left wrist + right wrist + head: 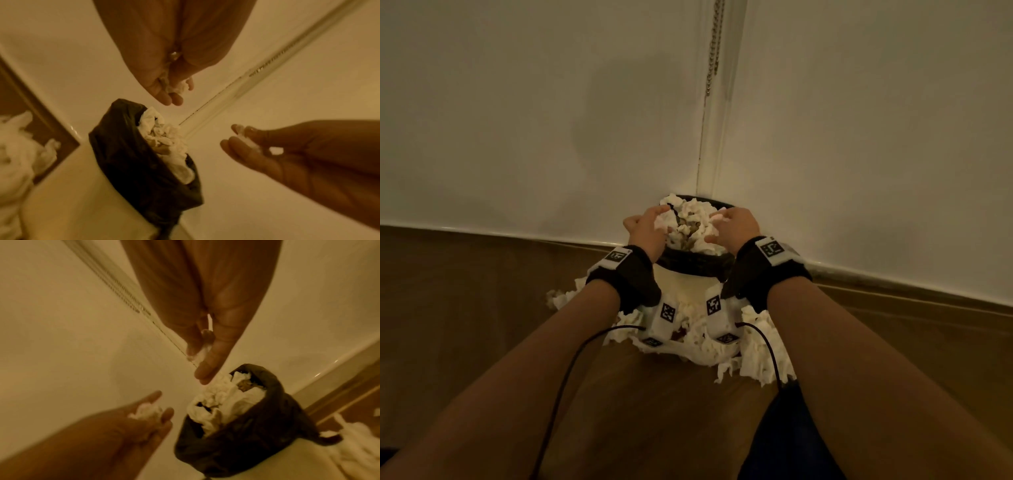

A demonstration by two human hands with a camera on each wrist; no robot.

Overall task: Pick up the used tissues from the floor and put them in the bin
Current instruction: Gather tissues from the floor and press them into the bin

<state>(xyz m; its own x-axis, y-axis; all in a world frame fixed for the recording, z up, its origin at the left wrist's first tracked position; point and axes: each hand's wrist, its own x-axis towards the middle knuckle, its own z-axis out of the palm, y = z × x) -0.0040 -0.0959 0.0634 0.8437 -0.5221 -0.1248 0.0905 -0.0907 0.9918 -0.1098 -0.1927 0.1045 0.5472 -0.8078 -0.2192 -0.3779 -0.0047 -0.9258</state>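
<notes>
A white bin with a black liner (695, 262) stands on the floor against the wall, heaped with crumpled white tissues (690, 222). Both hands hover just over its mouth. My left hand (659, 219) grips a small wad of tissue (177, 87) in its curled fingers. My right hand (717, 224) pinches a thin scrap of tissue (197, 356) between thumb and fingers. More used tissues (722, 349) lie piled on the floor around the bin's base, partly hidden by my wrists. The left wrist view shows the bin (131, 162) below the left hand (174, 97).
A pale wall with a skirting board (482, 233) runs behind the bin. A bead chain (714, 51) hangs down beside a vertical frame right above it. Brown wooden floor (482, 325) spreads to the left and right. Dark fabric (791, 442) lies at the lower right.
</notes>
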